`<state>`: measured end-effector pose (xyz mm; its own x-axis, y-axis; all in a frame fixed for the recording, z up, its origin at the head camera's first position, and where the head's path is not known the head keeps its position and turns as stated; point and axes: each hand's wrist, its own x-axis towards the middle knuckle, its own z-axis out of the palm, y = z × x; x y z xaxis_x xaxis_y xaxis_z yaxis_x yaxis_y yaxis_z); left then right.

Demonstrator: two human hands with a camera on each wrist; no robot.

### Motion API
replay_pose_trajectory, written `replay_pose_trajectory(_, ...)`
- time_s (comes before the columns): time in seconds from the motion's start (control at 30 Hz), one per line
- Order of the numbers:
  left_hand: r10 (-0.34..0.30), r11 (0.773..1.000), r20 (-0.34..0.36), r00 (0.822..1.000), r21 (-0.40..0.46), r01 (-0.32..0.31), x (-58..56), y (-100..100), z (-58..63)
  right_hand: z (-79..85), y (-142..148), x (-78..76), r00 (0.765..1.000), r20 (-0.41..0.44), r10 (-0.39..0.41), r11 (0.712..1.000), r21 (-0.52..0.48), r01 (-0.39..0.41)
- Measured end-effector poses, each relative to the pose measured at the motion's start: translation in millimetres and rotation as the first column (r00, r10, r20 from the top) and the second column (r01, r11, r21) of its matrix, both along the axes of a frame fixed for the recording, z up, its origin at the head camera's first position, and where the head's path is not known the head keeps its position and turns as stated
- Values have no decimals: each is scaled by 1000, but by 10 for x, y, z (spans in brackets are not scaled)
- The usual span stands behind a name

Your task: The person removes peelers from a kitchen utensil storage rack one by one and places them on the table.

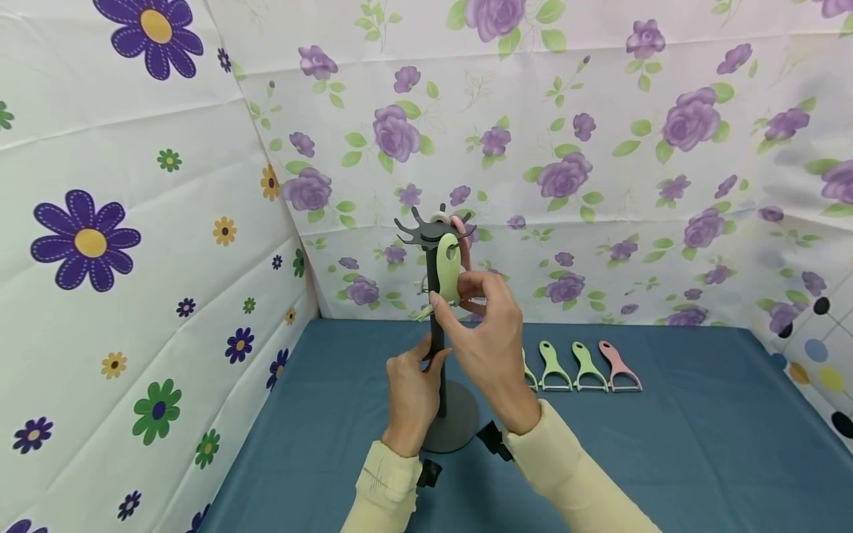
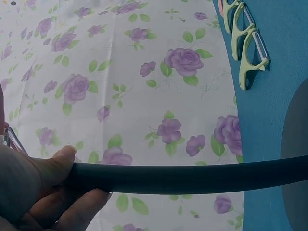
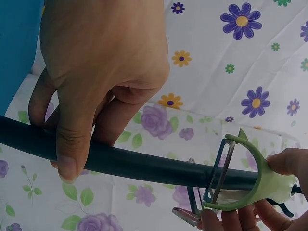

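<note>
A dark stand [image 1: 437,326] with a ring of curved hooks [image 1: 415,231] on top rises from a round base [image 1: 453,422]. My left hand [image 1: 409,392] grips its pole about midway up, thumb and fingers around it. Up by the hooks, my right hand [image 1: 489,337] pinches a light green peeler [image 1: 448,266] between thumb and fingers. The peeler's holed handle end points up at a hook; its blade [image 3: 224,171] is down beside the pole. A pink peeler [image 1: 464,240] and a white one [image 1: 440,217] hang behind it, partly hidden.
On the blue tabletop [image 1: 693,429], right of the stand, lies a row of several peelers: green ones [image 1: 552,366] and a pink one [image 1: 618,366] at the right end. Floral cloth [image 1: 613,244] hangs behind the table, and daisy-patterned cloth [image 1: 160,296] on the left.
</note>
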<state>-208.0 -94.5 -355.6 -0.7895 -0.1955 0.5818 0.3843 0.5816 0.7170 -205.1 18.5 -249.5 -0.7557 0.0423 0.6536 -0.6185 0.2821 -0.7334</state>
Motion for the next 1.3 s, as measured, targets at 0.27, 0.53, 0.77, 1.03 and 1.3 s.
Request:
replay_pose_trajectory(0.27,-6,1000,-8,1000,5,6,2,-4,-13,-7,0,13,1000,-2,-3,1000,-8,3)
replay_pose_trajectory(0.53,-4,1000,-1,1000,8,4,-3,1,-12,-4,19,22,1000,-6,-13,1000,-6,13)
replay_pose_trajectory(0.77,-8,1000,15,1000,11,8,-11,2,-6,14,24,31,1000,-25,-14,1000,-12,14)
replay_pose_trajectory(1.03,-13,1000,30,999,22,12,-2,0,3,33,38,43,999,-40,-10,1000,-23,9)
replay_pose_trajectory(1.3,-14,999,22,1000,30,14,10,8,3,60,62,64,998,-62,-9,1000,-25,8)
